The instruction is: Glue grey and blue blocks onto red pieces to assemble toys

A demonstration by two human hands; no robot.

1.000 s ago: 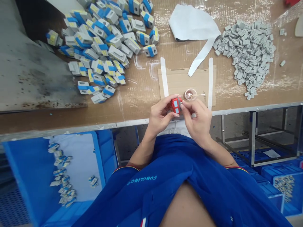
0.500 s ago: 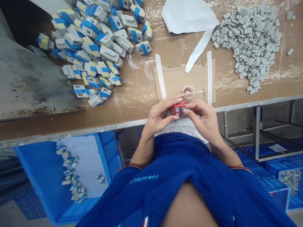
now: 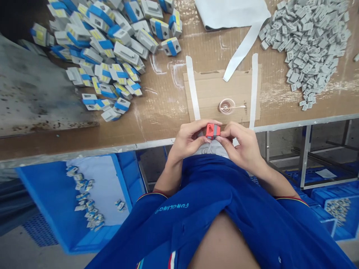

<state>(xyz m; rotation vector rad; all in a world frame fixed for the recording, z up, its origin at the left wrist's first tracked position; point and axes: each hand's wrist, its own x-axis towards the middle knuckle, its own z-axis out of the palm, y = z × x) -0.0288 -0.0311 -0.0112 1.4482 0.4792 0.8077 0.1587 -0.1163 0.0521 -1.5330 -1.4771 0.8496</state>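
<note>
Block (image 3: 212, 130), red and grey plastic, is pinched by left hand (image 3: 188, 140) and right hand (image 3: 239, 144); round clear plastic cup (image 3: 226, 111) is seen beyond grip.

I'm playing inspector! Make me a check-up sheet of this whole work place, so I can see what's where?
Surface: brown table; cardboard sheet on it, white tape along its left and right sides.
Things in use: red-and-grey block, held up at the table's near edge; small clear cup on the cardboard, a thin stick reaching over its rim.
Clutter: heap of blue-and-white blocks at left, grey pieces at right, white cloth at the back.
Hands: left hand grips the block's left side; right hand has thumb and finger on its right side.
Cables: nothing seen.
Surroundings: blue bin holding more blocks below left; metal frame below right.
</note>
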